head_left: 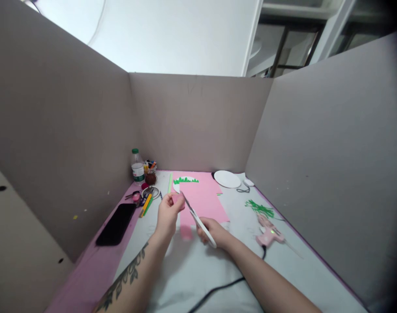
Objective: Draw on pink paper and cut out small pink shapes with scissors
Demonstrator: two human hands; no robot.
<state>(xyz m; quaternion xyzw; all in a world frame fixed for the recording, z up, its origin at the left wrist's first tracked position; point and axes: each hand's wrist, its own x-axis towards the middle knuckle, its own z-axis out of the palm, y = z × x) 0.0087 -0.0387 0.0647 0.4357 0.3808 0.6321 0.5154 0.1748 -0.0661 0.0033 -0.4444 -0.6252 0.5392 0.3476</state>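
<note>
My left hand [168, 213] is raised a little above the table and pinches a small pink paper piece [178, 200] between thumb and fingers. My right hand [214, 232] grips white-handled scissors [195, 217], whose blades point up and left to the pink piece. Under both hands lies a pink paper sheet [205, 198] on the pale table cover. At the sheet's far end sits a white half-round cut-out with green paper grass [184, 180].
A pink glue gun [268, 234] with a black cord lies at the right, near green paper shreds [259, 208]. A white plate [227, 178] sits at the back. A black phone [116, 223], pens, tape and a bottle [138, 167] stand at the left. Grey partition walls enclose the desk.
</note>
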